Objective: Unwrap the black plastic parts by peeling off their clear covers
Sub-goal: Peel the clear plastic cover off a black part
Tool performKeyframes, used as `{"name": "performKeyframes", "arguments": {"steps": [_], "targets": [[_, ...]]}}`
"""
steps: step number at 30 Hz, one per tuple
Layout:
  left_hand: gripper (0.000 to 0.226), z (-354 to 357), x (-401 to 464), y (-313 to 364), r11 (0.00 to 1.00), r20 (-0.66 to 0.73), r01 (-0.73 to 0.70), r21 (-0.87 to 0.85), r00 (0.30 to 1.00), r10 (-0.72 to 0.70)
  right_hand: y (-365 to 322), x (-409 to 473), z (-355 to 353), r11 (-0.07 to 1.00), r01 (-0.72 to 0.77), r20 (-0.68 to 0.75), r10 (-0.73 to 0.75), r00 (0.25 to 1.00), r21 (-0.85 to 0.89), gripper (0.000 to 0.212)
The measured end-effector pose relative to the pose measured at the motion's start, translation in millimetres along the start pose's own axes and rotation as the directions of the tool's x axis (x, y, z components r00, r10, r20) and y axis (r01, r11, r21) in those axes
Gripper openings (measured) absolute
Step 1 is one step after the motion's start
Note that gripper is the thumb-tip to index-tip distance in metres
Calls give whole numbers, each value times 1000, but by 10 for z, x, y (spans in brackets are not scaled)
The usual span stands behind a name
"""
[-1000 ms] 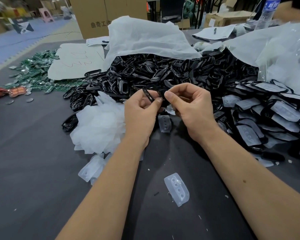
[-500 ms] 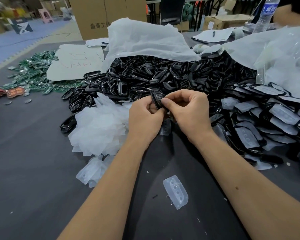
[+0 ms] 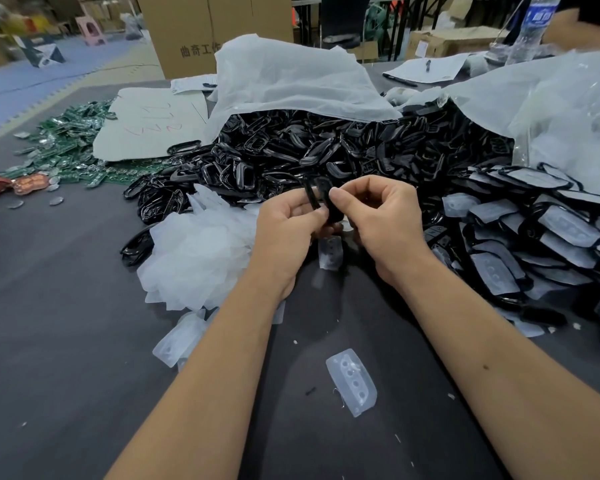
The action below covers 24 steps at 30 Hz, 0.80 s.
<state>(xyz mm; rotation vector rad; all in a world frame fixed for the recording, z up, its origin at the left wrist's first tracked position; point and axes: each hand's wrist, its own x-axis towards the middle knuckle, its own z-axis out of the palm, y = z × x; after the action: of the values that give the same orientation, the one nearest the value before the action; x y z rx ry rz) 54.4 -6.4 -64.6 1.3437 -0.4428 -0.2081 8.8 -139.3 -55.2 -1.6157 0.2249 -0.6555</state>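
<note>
While the bulk stock is undisturbed, the change of the last second is confined to the hands. Largest first: the heap of black parts [image 3: 326, 150] spills from the white bag [image 3: 291, 81] across the dark table [image 3: 66, 341], with a batch of covered parts [image 3: 551, 230] to the right, as before. A mound of peeled covers [image 3: 194, 254] lies left of the wrists; one loose clear cover [image 3: 352, 384] lies nearer the body.

Both hands have risen slightly from the table. The left hand [image 3: 284, 230] pinches a black part [image 3: 317, 199] between thumb and forefinger; the right hand [image 3: 385, 223] has its fingers curled, thumb tip pressed to the same part. Half a second earlier the part sat face-on; now it stands edge-on, frame showing. Whether a cover remains on it cannot be told. Judged: peel in progress or just completed.
</note>
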Motion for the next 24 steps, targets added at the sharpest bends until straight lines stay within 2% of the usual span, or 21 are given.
{"name": "performKeyframes", "arguments": {"steps": [5,10,15,19,24], "targets": [[25,27,6,-35,990,31,-77,119,997,74,6,-12,21,997,-24,-24,22,999,-79,14],[30,32,-10,-9,990,11,-96,106,995,96,5,-10,31,995,-41,-32,38,999,-94,15],[34,34,-15,8,990,48,-94,107,995,89,8,-11,36,992,-38,-41,33,999,-123,16],[30,41,-30,15,995,29,-73,71,997,71,2,-5,30,992,-34,-72,25,997,-122,18],[33,29,-12,11,999,4,-41,21,999,41,-29,-19,22,997,-39,-14,38,999,-63,17]]}}
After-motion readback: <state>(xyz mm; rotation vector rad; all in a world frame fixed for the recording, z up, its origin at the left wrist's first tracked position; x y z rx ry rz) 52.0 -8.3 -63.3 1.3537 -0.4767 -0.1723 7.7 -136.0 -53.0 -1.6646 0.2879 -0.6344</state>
